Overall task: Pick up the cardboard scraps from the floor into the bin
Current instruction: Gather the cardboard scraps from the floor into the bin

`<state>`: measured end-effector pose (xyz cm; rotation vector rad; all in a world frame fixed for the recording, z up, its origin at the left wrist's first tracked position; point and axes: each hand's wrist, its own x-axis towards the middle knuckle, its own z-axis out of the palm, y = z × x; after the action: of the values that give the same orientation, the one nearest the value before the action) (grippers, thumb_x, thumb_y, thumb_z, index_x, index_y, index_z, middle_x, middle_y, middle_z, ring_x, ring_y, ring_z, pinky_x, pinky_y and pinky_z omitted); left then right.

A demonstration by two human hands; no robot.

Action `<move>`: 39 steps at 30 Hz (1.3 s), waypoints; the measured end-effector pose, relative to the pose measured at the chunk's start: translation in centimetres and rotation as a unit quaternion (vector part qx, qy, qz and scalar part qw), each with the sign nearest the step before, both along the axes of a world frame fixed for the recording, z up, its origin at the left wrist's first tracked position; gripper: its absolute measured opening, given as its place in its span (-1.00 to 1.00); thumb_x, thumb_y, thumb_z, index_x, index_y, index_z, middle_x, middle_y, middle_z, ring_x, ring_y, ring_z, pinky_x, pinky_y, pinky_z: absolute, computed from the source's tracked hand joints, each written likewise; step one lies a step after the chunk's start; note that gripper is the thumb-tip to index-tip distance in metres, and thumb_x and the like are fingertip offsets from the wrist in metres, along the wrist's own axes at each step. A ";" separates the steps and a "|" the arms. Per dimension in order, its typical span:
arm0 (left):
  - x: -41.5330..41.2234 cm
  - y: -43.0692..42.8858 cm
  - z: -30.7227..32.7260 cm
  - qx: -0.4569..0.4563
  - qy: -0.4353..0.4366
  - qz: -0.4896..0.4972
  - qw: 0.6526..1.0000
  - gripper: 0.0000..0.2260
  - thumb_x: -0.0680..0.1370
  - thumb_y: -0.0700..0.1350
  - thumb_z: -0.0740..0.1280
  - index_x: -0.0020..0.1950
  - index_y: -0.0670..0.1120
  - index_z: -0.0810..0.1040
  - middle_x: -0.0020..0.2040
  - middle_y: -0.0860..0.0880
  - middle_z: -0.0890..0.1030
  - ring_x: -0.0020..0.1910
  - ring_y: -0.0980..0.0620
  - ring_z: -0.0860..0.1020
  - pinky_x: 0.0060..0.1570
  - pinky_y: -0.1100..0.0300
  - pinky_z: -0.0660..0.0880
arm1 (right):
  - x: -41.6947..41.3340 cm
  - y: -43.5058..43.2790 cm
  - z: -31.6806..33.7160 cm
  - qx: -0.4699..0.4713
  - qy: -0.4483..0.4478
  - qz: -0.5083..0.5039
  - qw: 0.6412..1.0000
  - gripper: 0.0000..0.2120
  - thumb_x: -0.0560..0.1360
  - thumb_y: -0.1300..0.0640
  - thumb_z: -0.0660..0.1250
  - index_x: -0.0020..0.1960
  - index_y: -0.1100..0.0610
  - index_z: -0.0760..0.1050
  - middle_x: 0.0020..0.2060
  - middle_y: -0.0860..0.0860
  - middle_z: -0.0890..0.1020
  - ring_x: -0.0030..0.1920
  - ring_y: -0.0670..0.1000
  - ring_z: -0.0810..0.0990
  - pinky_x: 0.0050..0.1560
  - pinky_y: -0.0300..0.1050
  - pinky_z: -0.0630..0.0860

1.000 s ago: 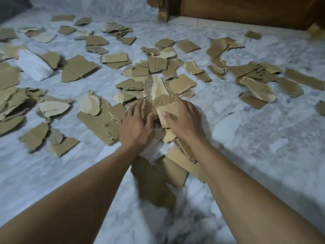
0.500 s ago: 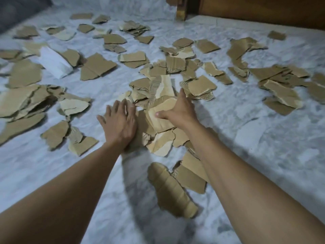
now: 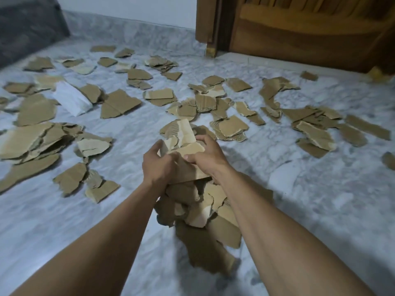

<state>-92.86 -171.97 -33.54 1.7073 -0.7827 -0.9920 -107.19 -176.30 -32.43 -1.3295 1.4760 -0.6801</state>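
While both forearms stretch out over a marbled floor (image 3: 299, 210), a ragged clump of loose pieces (image 3: 198, 208) shows between them, just below the wrists; whether these hang from the load above or lie on the floor cannot be told; if they hang, they look the likeliest to drop first, since no finger is seen on them. Just beyond, the left hand (image 3: 158, 165) and the right hand (image 3: 208, 159) press in from either side, fingers curled round a bundle (image 3: 188, 146) of torn cardboard held between them; the bundle is a stack of uneven, overlapping sheets, not one solid thing, so the grip probably relies on squeeze alone; any easing of that pressure, or a quick turn, could let the middle sheets slide out and scatter. A pale piece (image 3: 186, 131) stands up out of the top of the bundle and seems barely caught; a tilt could tip it free. Farther out, cardboard scraps (image 3: 32, 142) lie across the floor in heaps to the left, in the middle and to the right, with a white piece (image 3: 71, 99) among them on the left; most of the job seems undone, and a foot set on loose card over smooth stone could slip. The bin is nowhere in view, so the carry may mean turning away with the load blocking sight of the ground; at the back stands a wooden door (image 3: 299, 28).
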 end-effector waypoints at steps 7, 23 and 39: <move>-6.5 0.7 4.0 -0.032 0.122 -0.044 0.991 -0.50 0.53 -0.34 0.42 0.46 -0.12 0.50 0.25 -0.11 0.64 0.15 -0.13 0.64 0.21 -0.09 0.59 | -7.1 3.6 3.7 -0.092 -0.032 -0.060 0.993 -0.39 0.50 0.10 0.52 0.49 -0.07 0.40 0.41 -0.05 0.48 0.34 -0.03 0.47 0.31 -0.08 0.46; -38.6 8.2 27.9 -0.162 0.240 -0.311 0.905 -0.62 0.52 -0.33 0.43 0.26 0.01 0.59 0.06 0.00 0.67 0.03 -0.03 0.66 -0.02 0.06 0.64 | -37.9 18.8 27.5 -0.257 0.004 -0.293 0.921 -0.36 0.52 0.12 0.49 0.53 -0.05 0.35 0.32 -0.04 0.54 0.23 0.02 0.57 0.13 -0.09 0.58; -70.9 19.8 30.5 -0.169 0.204 -0.510 0.818 -0.54 0.45 -0.34 0.42 0.26 0.06 0.62 0.11 -0.07 0.69 0.04 -0.07 0.68 0.13 -0.01 0.64 | -65.5 35.8 29.1 -0.317 0.018 -0.507 0.801 -0.37 0.47 0.20 0.52 0.46 -0.12 0.42 0.34 -0.11 0.53 0.22 0.01 0.59 0.22 0.04 0.59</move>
<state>-163.76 -152.17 -3.05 0.6253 -1.5129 -1.7187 -172.73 -140.53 -3.30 -0.8834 2.0647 -1.9870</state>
